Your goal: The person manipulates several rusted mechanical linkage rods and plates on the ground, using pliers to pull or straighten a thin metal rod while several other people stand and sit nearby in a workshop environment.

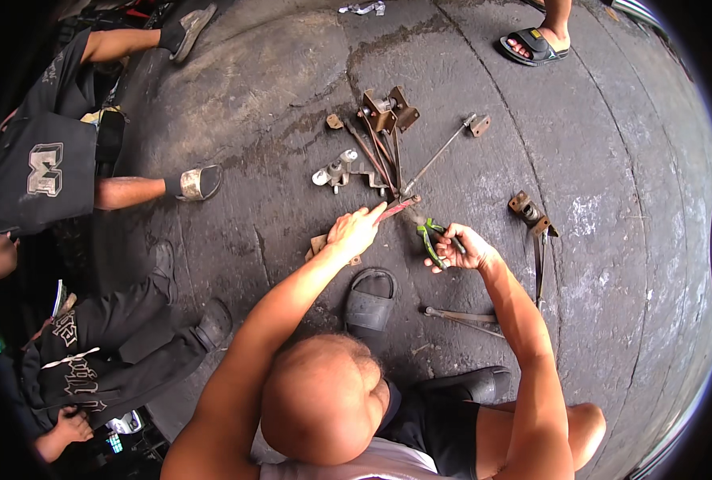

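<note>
Reference all positions to the green-and-black pliers (427,238). To their left, a brown plate (318,246) lies on the floor (620,264), partly covered by the left forearm (280,308); a whitish cylindrical fitting (336,168) lies farther forward. Directly left of the pliers, the left hand (354,234) has its grip closed on a red bar (394,210), which ends just ahead of the pliers' nose. Forward of the pliers stands a rusty bracket (405,118) with rods reaching back from it; a thin rod (438,155) slants away to its right. At the pliers, the right hand (466,250) has its grip clamped on the handles, which stand apart. Right of the pliers lies a second bracket (530,210) with rods attached. For good control, brace the bar with the left grip, set the pliers' jaws square to the work, squeeze evenly, and leave the left fingertips clear of the nose. The nose is blurred: whether the jaws bite on anything cannot be told. The left palm hides part of the bar, so its kind is uncertain.
</note>
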`<action>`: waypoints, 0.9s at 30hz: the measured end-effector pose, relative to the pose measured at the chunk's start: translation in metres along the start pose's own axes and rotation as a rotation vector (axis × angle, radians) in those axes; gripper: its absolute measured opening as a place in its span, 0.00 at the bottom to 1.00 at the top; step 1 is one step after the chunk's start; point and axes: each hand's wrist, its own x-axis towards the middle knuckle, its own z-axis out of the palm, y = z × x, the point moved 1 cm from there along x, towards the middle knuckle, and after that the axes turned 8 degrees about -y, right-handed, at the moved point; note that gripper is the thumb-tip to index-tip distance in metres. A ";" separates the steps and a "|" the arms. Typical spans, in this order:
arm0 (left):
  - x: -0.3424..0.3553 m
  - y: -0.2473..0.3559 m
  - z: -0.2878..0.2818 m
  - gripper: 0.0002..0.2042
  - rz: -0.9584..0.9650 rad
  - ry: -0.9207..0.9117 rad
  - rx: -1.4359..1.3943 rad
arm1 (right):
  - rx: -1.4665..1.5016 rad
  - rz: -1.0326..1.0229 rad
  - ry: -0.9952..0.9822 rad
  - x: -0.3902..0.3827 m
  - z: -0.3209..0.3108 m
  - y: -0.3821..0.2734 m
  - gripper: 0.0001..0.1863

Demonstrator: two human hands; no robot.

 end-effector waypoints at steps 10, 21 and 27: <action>0.001 0.003 -0.004 0.26 0.005 -0.012 0.000 | 0.104 -0.015 -0.155 0.002 -0.002 0.000 0.11; 0.002 -0.001 -0.001 0.27 0.013 -0.004 0.009 | 0.134 -0.006 -0.137 0.002 0.004 0.004 0.20; 0.003 0.001 -0.004 0.27 -0.023 -0.047 -0.002 | 0.070 0.007 -0.255 0.003 0.004 0.007 0.23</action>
